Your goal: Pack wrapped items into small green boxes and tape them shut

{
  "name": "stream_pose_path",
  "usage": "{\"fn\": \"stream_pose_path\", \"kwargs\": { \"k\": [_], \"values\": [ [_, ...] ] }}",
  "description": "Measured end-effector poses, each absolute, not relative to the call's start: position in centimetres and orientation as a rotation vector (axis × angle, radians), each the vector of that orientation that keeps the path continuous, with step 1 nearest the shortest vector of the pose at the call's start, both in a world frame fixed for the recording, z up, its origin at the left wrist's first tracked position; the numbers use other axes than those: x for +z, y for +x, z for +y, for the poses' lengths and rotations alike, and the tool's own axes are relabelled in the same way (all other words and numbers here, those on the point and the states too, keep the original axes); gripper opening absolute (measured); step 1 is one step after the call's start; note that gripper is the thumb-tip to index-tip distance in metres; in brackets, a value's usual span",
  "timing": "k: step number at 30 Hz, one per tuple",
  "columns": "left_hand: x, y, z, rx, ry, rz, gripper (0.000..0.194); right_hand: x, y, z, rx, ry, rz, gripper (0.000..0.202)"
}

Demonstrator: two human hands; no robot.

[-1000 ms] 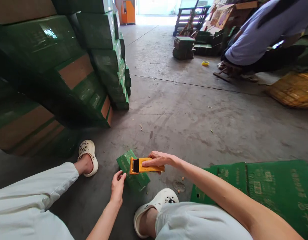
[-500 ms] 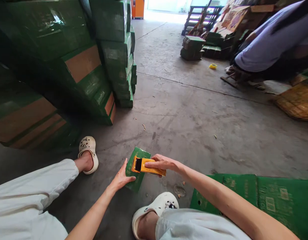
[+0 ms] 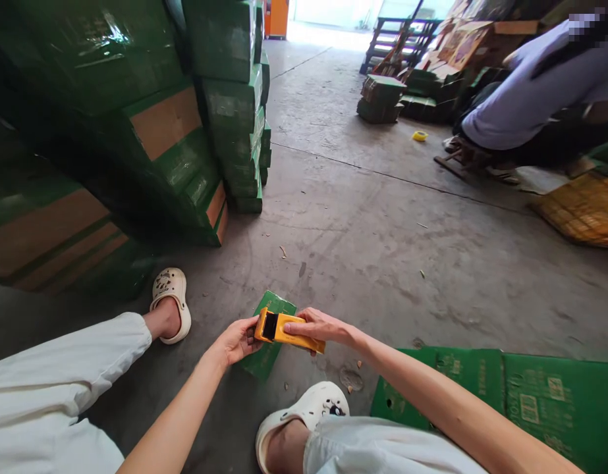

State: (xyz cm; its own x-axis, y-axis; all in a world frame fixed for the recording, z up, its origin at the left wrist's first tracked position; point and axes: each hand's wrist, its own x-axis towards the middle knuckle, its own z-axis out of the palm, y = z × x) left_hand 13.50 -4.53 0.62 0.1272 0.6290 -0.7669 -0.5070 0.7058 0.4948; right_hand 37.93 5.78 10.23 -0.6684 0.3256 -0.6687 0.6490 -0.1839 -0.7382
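A yellow-orange hand tool (image 3: pixel 300 338) with a black middle section is held over a small green carton (image 3: pixel 275 304); its exact kind is not clear. My right hand (image 3: pixel 321 325) is closed round the tool's right end, thumb on top. My left hand (image 3: pixel 238 340) has its fingers curled at the tool's left end and pinches the frame there. Green cardboard with pale printing shows behind and below the tool, partly covered by it and by my left hand.
Flattened green cardboard (image 3: pixel 555 395) lies at lower right, under my right forearm. Tall stacks of green cartons (image 3: pixel 229 112) stand at left. A crouching person (image 3: pixel 521 99), a yellow tape roll (image 3: pixel 419 136) and a woven yellow sack (image 3: pixel 580 207) are at right. My white clogs (image 3: pixel 328 398) flank the carton.
My left hand has gone from spread fingers beside the green carton to curled fingers at the tool's left end. The tool has shifted slightly left; my right hand keeps its hold.
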Motion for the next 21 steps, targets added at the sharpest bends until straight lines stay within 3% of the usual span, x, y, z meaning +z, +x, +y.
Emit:
{"fn": "stream_pose_path", "kwargs": {
  "k": [11, 16, 21],
  "values": [
    [-1.2, 11.9, -1.9, 0.93, 0.456, 1.346, 0.056, 10.8, 38.0, 5.1, -1.935, 1.178, 1.801, 0.069],
    [-1.0, 6.4, 0.2, 0.982, 0.611, 1.469, 0.051, 9.9, 41.9, 4.4, -1.699, 1.369, 1.843, 0.071],
    [-2.3, 7.0, -0.3, 0.957, 0.745, 1.473, 0.047, 8.0, 44.7, 2.4, -1.751, 1.368, 1.724, 0.074]
  ]
}}
